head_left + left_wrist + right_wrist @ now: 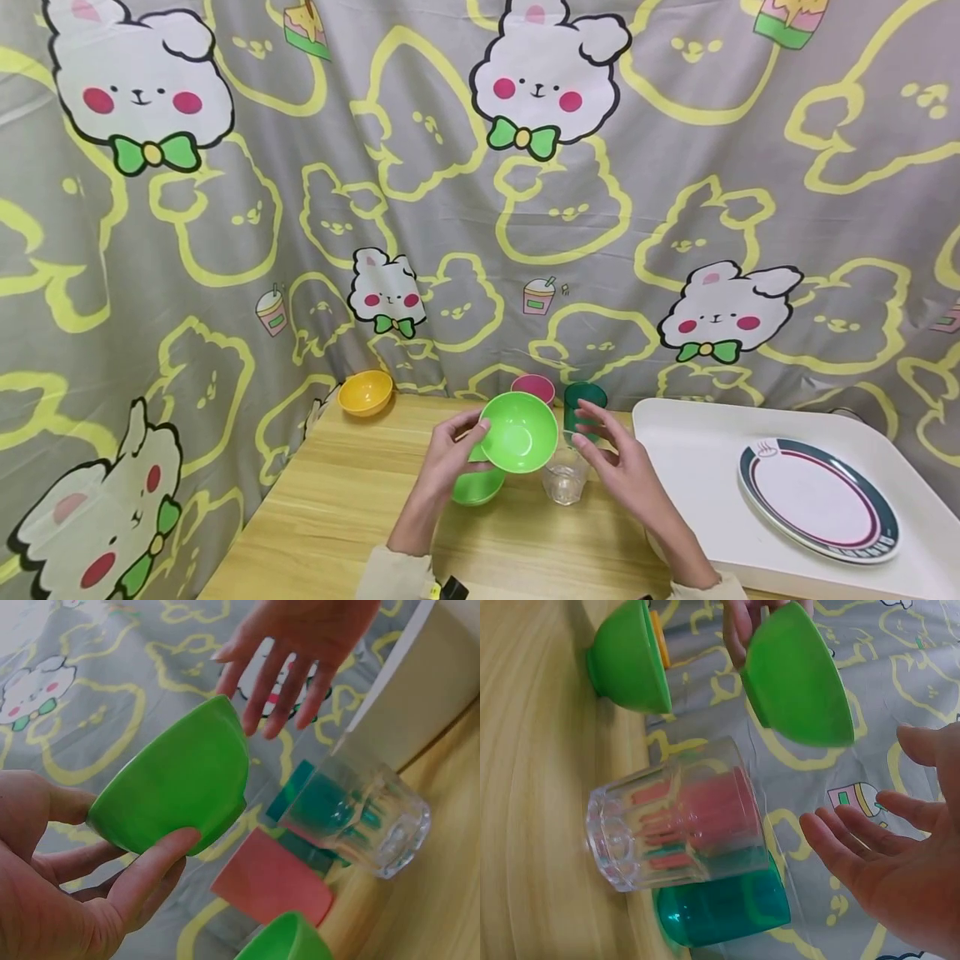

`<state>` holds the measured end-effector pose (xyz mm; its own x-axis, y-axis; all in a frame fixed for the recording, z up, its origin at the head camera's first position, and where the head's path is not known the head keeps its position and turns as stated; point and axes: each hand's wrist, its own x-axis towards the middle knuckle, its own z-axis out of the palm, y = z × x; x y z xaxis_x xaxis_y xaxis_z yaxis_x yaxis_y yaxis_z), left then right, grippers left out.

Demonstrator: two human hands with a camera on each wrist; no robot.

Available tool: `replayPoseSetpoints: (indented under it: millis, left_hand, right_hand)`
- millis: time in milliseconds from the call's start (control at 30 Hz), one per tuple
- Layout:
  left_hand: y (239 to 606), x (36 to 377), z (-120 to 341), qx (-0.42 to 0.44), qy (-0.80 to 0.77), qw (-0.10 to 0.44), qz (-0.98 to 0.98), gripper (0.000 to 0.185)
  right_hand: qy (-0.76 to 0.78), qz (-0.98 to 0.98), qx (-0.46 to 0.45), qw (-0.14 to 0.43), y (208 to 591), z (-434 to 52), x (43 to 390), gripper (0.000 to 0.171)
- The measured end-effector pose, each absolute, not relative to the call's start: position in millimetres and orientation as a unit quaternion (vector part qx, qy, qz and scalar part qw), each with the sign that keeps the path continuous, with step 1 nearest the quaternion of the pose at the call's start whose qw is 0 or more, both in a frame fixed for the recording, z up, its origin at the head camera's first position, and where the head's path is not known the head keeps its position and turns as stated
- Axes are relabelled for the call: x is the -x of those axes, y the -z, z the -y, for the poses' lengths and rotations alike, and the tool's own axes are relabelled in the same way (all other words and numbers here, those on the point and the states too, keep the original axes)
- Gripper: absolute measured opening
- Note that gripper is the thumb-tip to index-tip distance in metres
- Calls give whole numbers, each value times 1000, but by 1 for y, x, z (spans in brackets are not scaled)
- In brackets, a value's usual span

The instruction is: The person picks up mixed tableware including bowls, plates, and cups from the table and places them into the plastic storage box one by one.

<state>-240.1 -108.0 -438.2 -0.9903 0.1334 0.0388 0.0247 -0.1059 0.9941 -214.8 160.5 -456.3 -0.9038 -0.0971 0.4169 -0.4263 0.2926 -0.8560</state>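
Observation:
A light green bowl (519, 433) is raised above the table, its inside tilted toward the head camera. My left hand (452, 450) grips it by the left side, thumb at the rim and fingers beneath. To the right of the bowl, my right hand (617, 457) hangs in the air with fingers spread, holding nothing. A second green bowl (630, 660) stands on the table, partly hidden below the left hand in the head view. Between the hands a clear glass (676, 817) stands upright. Behind it are a teal cup (727, 907) and a pink cup (274, 877).
An orange bowl (365, 393) sits at the table's back left corner. On the right, a white tray (690, 433) holds a plate (813, 496) with a dark green rim. A patterned grey curtain (465, 225) hangs behind the wooden table (330, 500).

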Motion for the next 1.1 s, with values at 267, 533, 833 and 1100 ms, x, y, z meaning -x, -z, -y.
replayPoseSetpoints:
  millis: [267,533,833,1100]
  left_hand:
    - [441,238,92,-86,-748,35,-657,43]
    - [444,232,82,-95,-742,37,-663,43]
    - [444,229,78,-99,-747,35,-657,46]
    - [444,229,76,-116,-747,42,-653,48]
  right_hand:
    - [-589,778,-181,123,456,-158,216,51]
    - [-576,778,-210,137,455,-157,214,46]
    - [-593,773,-185,124,455,-158,211,44]
    - [-626,757,-158,97,451,-157,209,43]
